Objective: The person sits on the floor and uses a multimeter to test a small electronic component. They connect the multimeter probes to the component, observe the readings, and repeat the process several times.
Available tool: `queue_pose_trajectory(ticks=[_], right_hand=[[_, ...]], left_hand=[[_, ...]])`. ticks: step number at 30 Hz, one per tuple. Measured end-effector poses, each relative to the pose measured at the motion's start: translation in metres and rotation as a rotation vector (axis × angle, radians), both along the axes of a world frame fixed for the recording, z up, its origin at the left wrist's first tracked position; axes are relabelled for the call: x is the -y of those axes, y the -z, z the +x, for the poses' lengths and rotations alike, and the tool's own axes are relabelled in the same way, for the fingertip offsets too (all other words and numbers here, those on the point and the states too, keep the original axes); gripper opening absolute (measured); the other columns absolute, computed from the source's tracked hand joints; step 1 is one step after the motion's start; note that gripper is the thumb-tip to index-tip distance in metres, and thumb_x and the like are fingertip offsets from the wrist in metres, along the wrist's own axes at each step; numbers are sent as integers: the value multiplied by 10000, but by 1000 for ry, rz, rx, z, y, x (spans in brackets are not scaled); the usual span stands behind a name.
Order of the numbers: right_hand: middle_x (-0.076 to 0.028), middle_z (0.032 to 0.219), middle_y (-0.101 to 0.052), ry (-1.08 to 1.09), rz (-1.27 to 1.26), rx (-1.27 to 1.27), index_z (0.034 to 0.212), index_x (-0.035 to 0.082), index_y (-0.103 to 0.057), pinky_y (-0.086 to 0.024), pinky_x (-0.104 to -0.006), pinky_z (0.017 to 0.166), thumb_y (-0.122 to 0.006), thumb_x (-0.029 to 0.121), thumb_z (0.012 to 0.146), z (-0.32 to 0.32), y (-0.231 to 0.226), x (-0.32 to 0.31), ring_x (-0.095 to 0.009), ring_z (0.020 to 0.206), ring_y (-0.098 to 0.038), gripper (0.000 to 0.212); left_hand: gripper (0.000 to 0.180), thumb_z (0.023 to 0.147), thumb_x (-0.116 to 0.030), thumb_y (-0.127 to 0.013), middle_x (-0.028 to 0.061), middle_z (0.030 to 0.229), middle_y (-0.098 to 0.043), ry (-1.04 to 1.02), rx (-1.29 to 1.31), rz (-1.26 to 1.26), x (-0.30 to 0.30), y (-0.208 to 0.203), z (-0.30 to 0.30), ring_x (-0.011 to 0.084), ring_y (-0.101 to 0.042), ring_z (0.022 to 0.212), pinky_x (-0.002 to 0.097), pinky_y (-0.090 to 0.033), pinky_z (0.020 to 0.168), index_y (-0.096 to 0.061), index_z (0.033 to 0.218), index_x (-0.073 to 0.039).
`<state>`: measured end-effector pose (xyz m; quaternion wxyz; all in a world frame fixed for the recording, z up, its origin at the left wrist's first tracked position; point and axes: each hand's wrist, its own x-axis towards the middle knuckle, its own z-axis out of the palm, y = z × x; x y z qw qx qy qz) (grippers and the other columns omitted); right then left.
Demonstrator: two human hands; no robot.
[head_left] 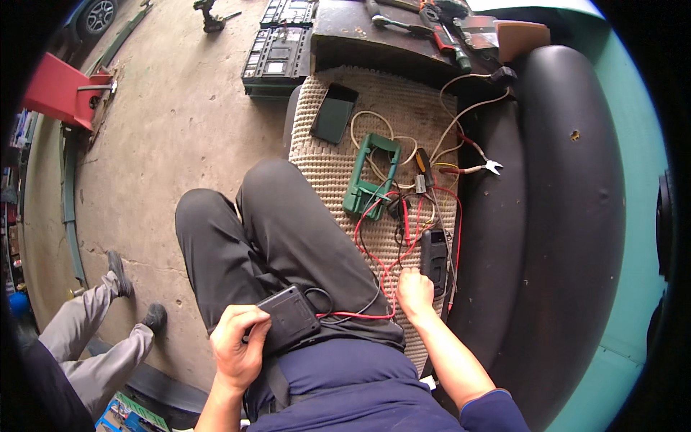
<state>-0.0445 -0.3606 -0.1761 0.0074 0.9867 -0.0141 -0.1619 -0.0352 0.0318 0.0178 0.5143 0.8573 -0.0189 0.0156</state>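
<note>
My left hand [241, 349] grips the edge of a black, flat box-shaped multimeter [294, 322] above my lap, its plain back facing up. Red and black test leads [353, 316] run from its far end across my thigh to the woven seat mat. On the mat, my right hand [415, 294] is closed beside the leads; whatever its fingers hold is hidden. Just right of it lies a black case-like part [434, 261] with recesses. Farther up are an empty green holster frame [394, 165], a yellow-and-black handled tool [421, 160] and tangled wires.
A dark phone [334, 113] rests on the beige woven mat [327, 180]. White-jawed, red-handled pliers [491, 167] lie against the black backrest [497, 237]. Power tools [446, 32] sit on a dark box, with batteries [277, 54] beside it. Another person's legs [93, 324] appear left.
</note>
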Motion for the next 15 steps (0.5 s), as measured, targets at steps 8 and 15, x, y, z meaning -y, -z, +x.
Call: queue_pose_trajectory(ticks=[8,15], right_hand=[[-229,964,-757,37,23,60,977,19,-716,-660,-554,720,-676,185,1008,-5,5,4,-449,811,-799,173],[-230,932,-726,-20,124,108,971,18,-681,-627,-584,721,-718,170,973,-2,7,7,-469,806,-768,156]], left_hand=[[267,924,93,-843,113,1027,-753,52,8,-9,-10,4,-5,215,-739,865,315,-589,752,-795,1147,-45],[263,913,78,-859,123,1033,-762,27,47,-10,-17,4,-9,243,-751,876,337,-604,774,-794,1147,-23]])
